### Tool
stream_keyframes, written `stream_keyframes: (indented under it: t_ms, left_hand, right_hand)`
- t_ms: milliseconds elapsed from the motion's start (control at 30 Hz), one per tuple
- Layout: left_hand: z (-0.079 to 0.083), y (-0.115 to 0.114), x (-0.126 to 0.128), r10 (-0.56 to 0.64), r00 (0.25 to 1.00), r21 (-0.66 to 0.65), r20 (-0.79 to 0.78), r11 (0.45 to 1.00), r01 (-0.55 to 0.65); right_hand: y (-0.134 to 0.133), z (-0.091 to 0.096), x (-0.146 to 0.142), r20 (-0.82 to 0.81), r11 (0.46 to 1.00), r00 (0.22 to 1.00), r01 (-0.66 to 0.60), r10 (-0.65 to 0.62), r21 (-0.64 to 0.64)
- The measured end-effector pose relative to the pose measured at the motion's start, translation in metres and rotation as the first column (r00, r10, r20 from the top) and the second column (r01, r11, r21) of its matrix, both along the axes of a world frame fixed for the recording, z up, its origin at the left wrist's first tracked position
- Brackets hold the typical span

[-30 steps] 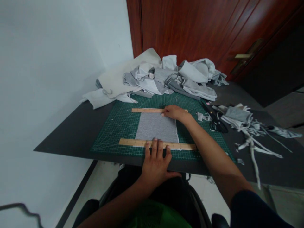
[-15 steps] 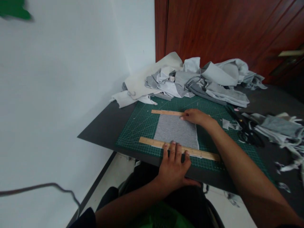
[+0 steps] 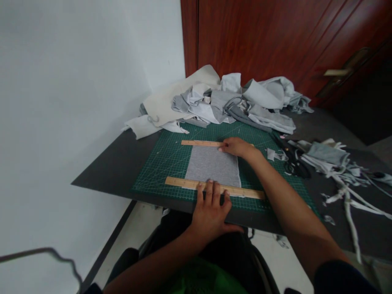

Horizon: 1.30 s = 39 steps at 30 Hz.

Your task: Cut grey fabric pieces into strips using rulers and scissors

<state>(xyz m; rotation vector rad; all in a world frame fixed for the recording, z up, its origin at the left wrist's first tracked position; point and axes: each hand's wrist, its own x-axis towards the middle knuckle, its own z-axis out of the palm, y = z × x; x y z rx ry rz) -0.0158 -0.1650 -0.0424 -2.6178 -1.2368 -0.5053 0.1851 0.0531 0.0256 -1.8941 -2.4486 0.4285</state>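
Note:
A grey rectangle of fabric (image 3: 213, 165) lies flat on a green cutting mat (image 3: 162, 161). A wooden ruler (image 3: 183, 183) lies across the fabric's near edge. My left hand (image 3: 211, 208) rests on it, fingers stretched flat and pressing down. A second wooden ruler (image 3: 200, 143) lies along the fabric's far edge. My right hand (image 3: 235, 146) lies on its right part, fingers flat against ruler and cloth. Neither hand grips anything.
A heap of grey and white cloth (image 3: 220, 102) covers the back of the dark table (image 3: 113, 163). Black scissors (image 3: 290, 159) and cut fabric strips (image 3: 339, 167) lie to the right. A wall stands left, a wooden door (image 3: 275, 36) behind.
The hands, rulers and fabric keep their places. Only the camera has swung left and then partly back.

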Motion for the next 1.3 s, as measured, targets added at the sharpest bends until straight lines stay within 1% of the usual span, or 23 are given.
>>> stream_keyframes:
  t_ms: [200,400,667,800,933,1000,1100,1200,1267,1300]
  left_hand:
    - [0.001,0.000,0.001,0.001,1.000,0.003,0.012,1.000,-0.001]
    - [0.001,-0.001,0.001,0.010,1.000,-0.024,0.009,1.000,-0.010]
    - [0.002,-0.001,0.001,0.005,1.000,-0.027,0.007,1.000,-0.005]
    - [0.002,-0.001,0.001,0.004,1.000,-0.022,0.008,1.000,-0.004]
    - [0.001,-0.001,0.001,0.008,1.000,-0.020,0.009,1.000,-0.008]
    - [0.001,-0.001,0.000,0.004,1.000,-0.020,0.003,1.000,-0.004]
    - [0.002,-0.002,0.000,-0.002,1.000,-0.016,-0.002,1.000,0.002]
    - [0.001,-0.002,0.000,-0.003,1.000,-0.019,-0.001,1.000,0.003]
    - [0.001,-0.003,0.000,-0.005,1.000,-0.022,0.001,1.000,0.006]
    - [0.001,-0.003,-0.001,-0.005,1.000,-0.022,0.003,1.000,0.005]
  right_hand:
    - [0.002,-0.002,0.000,0.000,1.000,1.000,-0.007,0.007,0.015]
    - [0.002,-0.002,0.000,0.018,1.000,1.000,-0.020,0.020,0.021]
    - [0.001,0.001,-0.001,0.010,1.000,1.000,-0.015,0.015,0.001]
    - [-0.003,0.004,-0.003,0.021,1.000,1.000,0.007,-0.007,-0.005]
    - [-0.012,0.012,-0.008,0.079,1.000,0.997,0.000,-0.001,0.018]
    - [-0.017,0.017,-0.014,0.089,0.998,0.995,-0.054,0.051,0.030]
    - [-0.026,0.024,-0.026,-0.018,0.978,0.978,-0.207,0.207,-0.026]
    - [-0.039,0.029,-0.041,-0.170,0.908,0.915,-0.391,0.366,-0.149]
    - [-0.048,0.028,-0.050,-0.233,0.848,0.875,-0.474,0.423,-0.238]
    - [-0.052,0.028,-0.054,-0.251,0.825,0.864,-0.496,0.437,-0.271]
